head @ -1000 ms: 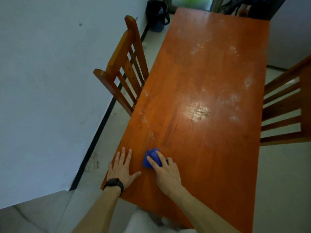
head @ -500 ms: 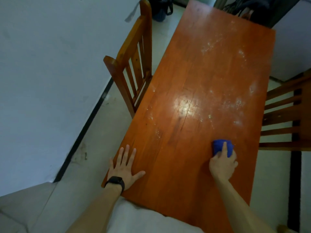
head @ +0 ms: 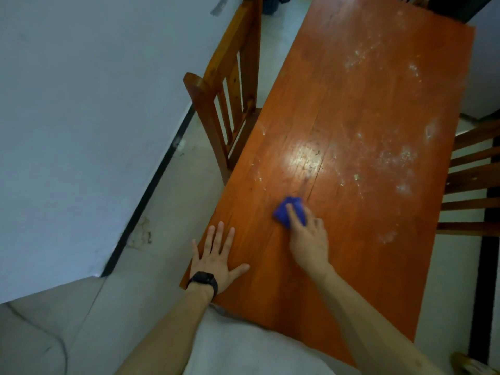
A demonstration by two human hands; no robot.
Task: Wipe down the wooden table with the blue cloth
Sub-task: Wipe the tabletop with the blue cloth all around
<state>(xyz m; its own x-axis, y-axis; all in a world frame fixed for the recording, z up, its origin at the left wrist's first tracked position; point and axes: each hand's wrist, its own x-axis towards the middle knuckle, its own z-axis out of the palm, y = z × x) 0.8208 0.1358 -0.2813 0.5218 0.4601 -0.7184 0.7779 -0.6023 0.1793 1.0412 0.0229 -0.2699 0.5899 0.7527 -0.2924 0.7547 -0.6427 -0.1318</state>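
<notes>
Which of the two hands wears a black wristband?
The left hand, flat with fingers spread on the orange wooden table; the bare-wristed right hand holds the folded blue cloth down.

Small blue cloth (head: 286,211): bunched up, lying on table (head: 365,104) nr its near-left part, held under right hand (head: 308,242). Table: long, glossy orange-brown wood, w/ whitish dusty smears mid & right.

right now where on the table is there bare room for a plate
The table is mostly bare. Widest free patch: near right, between the right hand and the right chair. The far end is free but speckled white. Crowded only near left: left hand flat, cloth under the right hand.
</notes>
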